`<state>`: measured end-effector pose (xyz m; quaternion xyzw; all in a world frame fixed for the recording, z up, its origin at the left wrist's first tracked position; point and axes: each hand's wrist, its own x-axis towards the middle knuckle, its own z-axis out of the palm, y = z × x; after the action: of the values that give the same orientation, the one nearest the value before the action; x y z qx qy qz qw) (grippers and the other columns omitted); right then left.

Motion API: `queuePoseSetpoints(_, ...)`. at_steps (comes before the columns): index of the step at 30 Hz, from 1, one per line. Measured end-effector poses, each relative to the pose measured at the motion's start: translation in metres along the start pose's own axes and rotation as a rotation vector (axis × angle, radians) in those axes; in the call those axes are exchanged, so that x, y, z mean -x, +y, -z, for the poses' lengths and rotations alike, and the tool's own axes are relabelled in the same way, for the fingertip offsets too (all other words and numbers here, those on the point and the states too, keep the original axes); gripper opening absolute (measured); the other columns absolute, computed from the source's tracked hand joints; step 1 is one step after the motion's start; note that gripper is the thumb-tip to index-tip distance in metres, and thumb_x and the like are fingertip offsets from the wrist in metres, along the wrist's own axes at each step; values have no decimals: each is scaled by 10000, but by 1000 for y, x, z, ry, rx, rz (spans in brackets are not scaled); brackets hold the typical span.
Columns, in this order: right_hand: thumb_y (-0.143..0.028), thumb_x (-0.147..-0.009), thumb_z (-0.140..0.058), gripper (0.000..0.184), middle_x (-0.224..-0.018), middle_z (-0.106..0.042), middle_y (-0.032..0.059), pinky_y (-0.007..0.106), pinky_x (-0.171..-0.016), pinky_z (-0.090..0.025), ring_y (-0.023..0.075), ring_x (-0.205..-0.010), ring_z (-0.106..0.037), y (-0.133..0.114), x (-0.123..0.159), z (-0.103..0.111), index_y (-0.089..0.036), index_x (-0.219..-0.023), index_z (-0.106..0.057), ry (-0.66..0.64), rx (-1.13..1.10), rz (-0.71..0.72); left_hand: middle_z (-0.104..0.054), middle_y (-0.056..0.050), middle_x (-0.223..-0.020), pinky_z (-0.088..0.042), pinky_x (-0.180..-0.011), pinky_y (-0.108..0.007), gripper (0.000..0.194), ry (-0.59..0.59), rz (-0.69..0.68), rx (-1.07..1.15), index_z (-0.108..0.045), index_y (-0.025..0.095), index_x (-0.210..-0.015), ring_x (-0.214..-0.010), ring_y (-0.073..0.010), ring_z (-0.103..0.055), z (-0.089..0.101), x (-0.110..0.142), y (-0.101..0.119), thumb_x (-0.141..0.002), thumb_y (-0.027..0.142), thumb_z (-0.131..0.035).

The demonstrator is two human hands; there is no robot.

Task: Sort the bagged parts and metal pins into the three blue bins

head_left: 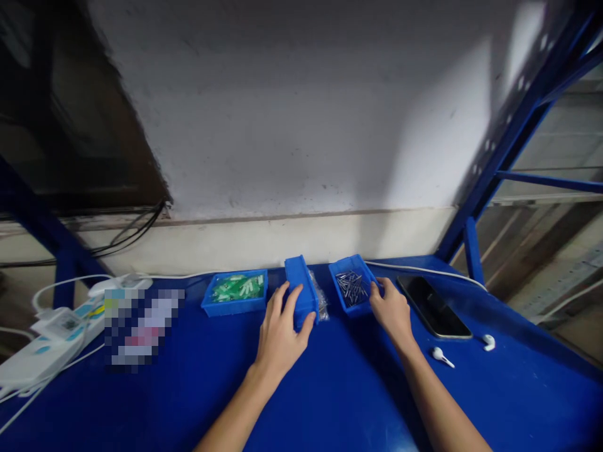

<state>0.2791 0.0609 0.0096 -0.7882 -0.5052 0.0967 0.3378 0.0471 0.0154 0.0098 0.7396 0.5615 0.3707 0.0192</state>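
My left hand [282,333] has its thumb and fingers around the near end of a small blue plastic bin [298,274], which is tipped onto its side. Against that bin's right side lies a clear plastic bag [321,298], its contents too blurred to name. The thumb and fingers of my right hand [392,309] pinch the right rim of a second blue bin [343,267]. Inside it are several thin dark metal pieces [351,289], like screws or pins. A third blue bin [234,307] stands to the left, holding green and pale small parts [239,287].
A dark phone [434,306] and two white earbuds [441,357] lie right of my right hand. On the left, a white power strip [51,351] trails cables beside a pixelated item [146,326]. The wall [292,138] rises behind the blue table [207,389], between blue frame posts [494,144].
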Motion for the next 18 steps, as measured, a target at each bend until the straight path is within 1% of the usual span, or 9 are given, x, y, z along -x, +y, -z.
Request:
queuePoseSetpoints(2, -370, -853, -393, 366, -957, -673, 92, 308, -691, -396, 242, -840, -612, 3, -2, -1, -195, -1111, -584, 18, -40, 18, -234, -86, -1473, -459, -930, -497, 540, -39, 40, -32, -368, 314, -1342, -1278, -335, -367, -3, -3, 3, -836, 426, -520)
queuePoseSetpoints(4, -387, -835, -416, 365, -950, -673, 82, 304, -695, -400, 228, -813, -605, 4, -2, -1, -186, -1071, -608, 84, -98, 59, -131, -84, -1505, -484, -884, -511, 560, -32, 67, -48, -386, 328, -1333, -1272, -372, -364, -7, -7, 8, -812, 451, -550)
queuePoseSetpoints(6, -403, -814, -444, 362, -941, -669, 83, 301, -696, -404, 218, -788, -597, 4, -2, -1, -169, -1019, -629, 176, -134, 110, -103, -85, -1510, -499, -858, -510, 545, -1, 77, -60, -440, 315, -1293, -1253, -386, -385, -11, -11, 14, -787, 460, -582)
queuePoseSetpoints(8, -402, -812, -448, 362, -961, -660, 95, 302, -703, -406, 222, -810, -596, 3, -1, 0, -155, -1006, -629, 251, -128, 152, -169, -87, -1497, -513, -841, -495, 486, 30, 80, -81, -497, 293, -1232, -1224, -371, -427, -15, -14, 19, -779, 439, -597)
queuePoseSetpoints(10, -383, -834, -423, 358, -987, -652, 101, 303, -713, -403, 230, -854, -598, 2, 0, 1, -152, -1028, -616, 267, -76, 173, -299, -86, -1452, -530, -824, -464, 415, 40, 82, -107, -521, 277, -1188, -1171, -333, -491, -18, -16, 22, -793, 384, -586)
queuePoseSetpoints(11, -368, -848, -405, 352, -997, -648, 101, 304, -716, -401, 232, -868, -599, 2, 0, 2, -155, -1042, -607, 255, -38, 176, -352, -80, -1427, -537, -817, -444, 387, 38, 80, -116, -520, 273, -1179, -1145, -312, -518, -18, -16, 22, -803, 352, -570)
queuePoseSetpoints(13, -335, -872, -378, 331, -1010, -638, 98, 302, -717, -397, 229, -879, -598, 2, -1, 4, -161, -1064, -585, 207, 38, 190, -408, -67, -1399, -544, -813, -411, 366, 30, 71, -117, -507, 268, -1180, -1110, -280, -552, -14, -15, 21, -817, 301, -538)
queuePoseSetpoints(16, -287, -888, -363, 292, -1024, -613, 98, 296, -710, -396, 219, -881, -597, 2, 0, 9, -166, -1079, -549, 124, 116, 234, -417, -55, -1399, -548, -813, -393, 358, 16, 65, -100, -498, 270, -1185, -1089, -264, -574, -2, -6, 17, -827, 281, -512)
queuePoseSetpoints(18, -270, -895, -358, 275, -1012, -602, 95, 296, -692, -397, 212, -857, -603, 1, 3, 15, -174, -1083, -535, 86, 162, 237, -421, -51, -1398, -550, -810, -387, 353, 1, 69, -93, -497, 276, -1188, -1096, -262, -573, 5, 3, 17, -836, 287, -500)
